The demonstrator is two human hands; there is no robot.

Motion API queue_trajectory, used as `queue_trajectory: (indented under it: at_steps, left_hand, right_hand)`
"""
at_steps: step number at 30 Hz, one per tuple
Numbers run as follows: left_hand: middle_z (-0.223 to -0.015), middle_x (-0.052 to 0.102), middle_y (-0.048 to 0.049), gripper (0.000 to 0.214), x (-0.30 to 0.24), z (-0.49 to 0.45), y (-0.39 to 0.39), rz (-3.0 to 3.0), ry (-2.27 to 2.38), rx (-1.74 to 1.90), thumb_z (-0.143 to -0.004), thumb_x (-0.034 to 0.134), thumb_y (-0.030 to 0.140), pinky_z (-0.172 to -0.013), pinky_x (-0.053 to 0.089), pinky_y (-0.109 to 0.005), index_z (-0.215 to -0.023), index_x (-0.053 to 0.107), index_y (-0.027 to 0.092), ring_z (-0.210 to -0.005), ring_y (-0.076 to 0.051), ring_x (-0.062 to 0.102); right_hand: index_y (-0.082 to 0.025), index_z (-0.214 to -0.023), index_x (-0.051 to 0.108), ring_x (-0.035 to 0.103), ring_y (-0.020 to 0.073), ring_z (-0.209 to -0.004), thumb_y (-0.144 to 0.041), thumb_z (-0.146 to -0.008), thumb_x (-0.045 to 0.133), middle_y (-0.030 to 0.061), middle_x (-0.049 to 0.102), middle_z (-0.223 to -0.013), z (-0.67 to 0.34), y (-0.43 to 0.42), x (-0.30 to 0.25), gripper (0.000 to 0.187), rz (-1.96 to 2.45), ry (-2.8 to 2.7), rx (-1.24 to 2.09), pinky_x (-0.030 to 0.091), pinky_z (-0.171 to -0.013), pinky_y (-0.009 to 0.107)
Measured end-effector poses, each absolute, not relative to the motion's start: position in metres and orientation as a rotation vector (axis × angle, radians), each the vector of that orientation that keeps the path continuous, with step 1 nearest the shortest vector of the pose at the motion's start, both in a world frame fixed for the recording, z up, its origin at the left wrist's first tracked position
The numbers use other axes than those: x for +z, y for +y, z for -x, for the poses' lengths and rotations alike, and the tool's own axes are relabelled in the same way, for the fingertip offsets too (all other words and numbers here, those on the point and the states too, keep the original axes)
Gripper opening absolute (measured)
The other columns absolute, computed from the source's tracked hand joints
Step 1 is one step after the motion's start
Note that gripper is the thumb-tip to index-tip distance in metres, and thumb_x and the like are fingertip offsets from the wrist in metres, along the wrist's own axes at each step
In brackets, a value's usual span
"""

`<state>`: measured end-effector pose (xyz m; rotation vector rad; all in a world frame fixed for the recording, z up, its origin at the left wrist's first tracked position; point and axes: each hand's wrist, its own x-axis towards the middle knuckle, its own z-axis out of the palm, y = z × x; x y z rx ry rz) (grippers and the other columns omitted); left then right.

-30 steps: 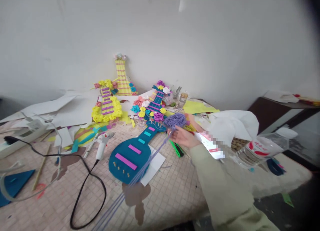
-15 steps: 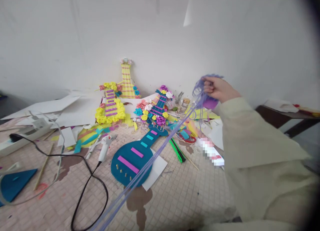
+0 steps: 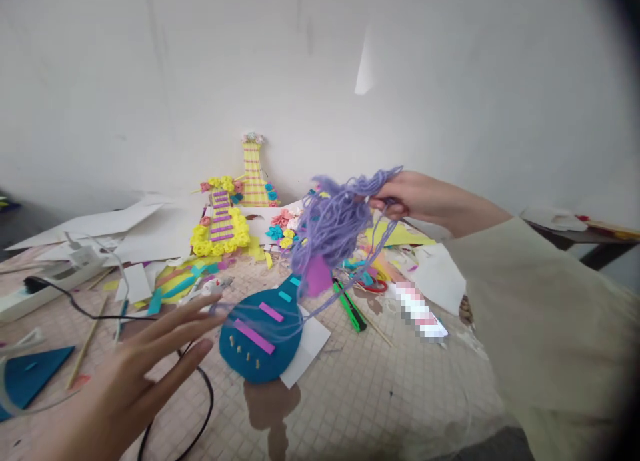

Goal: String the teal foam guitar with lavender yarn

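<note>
Both hands are raised over the table [image 3: 360,398], well apart from each other. The right hand [image 3: 425,198] has its fingers closed on the upper end of a bundle of purple yarn [image 3: 333,214], and the rest of the bundle hangs down and to the left of that grip. A flat purple piece of card [image 3: 319,276] shows at the bottom of the bundle. The left hand [image 3: 133,374] is low on the near side, fingers spread and thumb away from them; loose strands reach its fingertips, but blur hides whether any are caught there.

The yarn is in the air above a blue guitar-shaped board [image 3: 283,341] and covers part of its neck. The board lies flat, with bright strips [image 3: 255,336] and small pegs [image 3: 239,348], partly over a white sheet [image 3: 313,344]. To its right are a green cutter [image 3: 350,306] and a phone [image 3: 435,328]; the glue gun [image 3: 213,288] is partly behind the left fingers.

I judge the step in hand to be drawing strands free of the bundle. Going on with it would call for a firm right grip, a light pinch by the left fingers, and slack kept clear of the pegs.
</note>
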<state>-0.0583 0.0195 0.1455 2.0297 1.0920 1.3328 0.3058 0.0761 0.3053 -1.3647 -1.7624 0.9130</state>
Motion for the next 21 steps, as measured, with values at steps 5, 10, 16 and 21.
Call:
queue_trajectory:
  at_steps: [5,10,16,21]
  left_hand:
    - [-0.112,0.059,-0.0048,0.055,0.202,-0.022,0.030,-1.883,0.896,1.468,-0.048,0.080,0.017,-0.077,0.048,-0.021,-0.100,0.065,0.023,-0.111,-0.024,0.048]
    - [-0.097,0.066,-0.0041,0.038,0.203,-0.082,0.058,-2.174,0.653,1.230,-0.066,0.068,0.019,-0.080,0.042,-0.031,-0.103,0.062,0.023,-0.084,-0.022,0.058]
    - [-0.075,0.065,-0.0022,0.012,0.182,-0.069,0.094,-2.332,0.776,1.204,-0.076,0.056,0.024,-0.062,0.037,-0.024,-0.083,0.066,0.021,-0.067,-0.019,0.055]
    - [-0.066,0.057,-0.0001,0.017,0.167,-0.053,0.104,-2.305,0.942,1.155,-0.079,0.053,0.033,-0.057,0.032,-0.023,-0.073,0.060,0.019,-0.062,-0.016,0.049]
  right_hand:
    - [-0.015,-0.066,0.063,0.039,0.0048,-0.048,-0.023,-0.074,0.055,-0.0023,0.050,-0.056,-0.272,0.047,0.289,0.014,1.351,-2.151,0.643,0.027,-0.042,0.018]
    - [-0.015,-0.051,0.056,0.031,0.0041,-0.044,-0.032,-0.072,0.058,-0.0054,0.039,-0.046,-0.255,0.031,0.272,0.027,1.379,-2.293,0.370,0.022,-0.042,0.020]
    - [-0.017,-0.064,0.067,0.034,0.0062,-0.045,-0.040,-0.073,0.057,-0.0011,0.053,-0.053,-0.302,0.027,0.259,0.027,1.574,-2.014,0.326,0.023,-0.044,0.022]
    - [-0.016,-0.070,0.069,0.033,0.0058,-0.045,-0.046,-0.069,0.060,-0.0008,0.053,-0.054,-0.334,0.024,0.239,0.032,1.680,-1.783,0.379,0.022,-0.043,0.022]
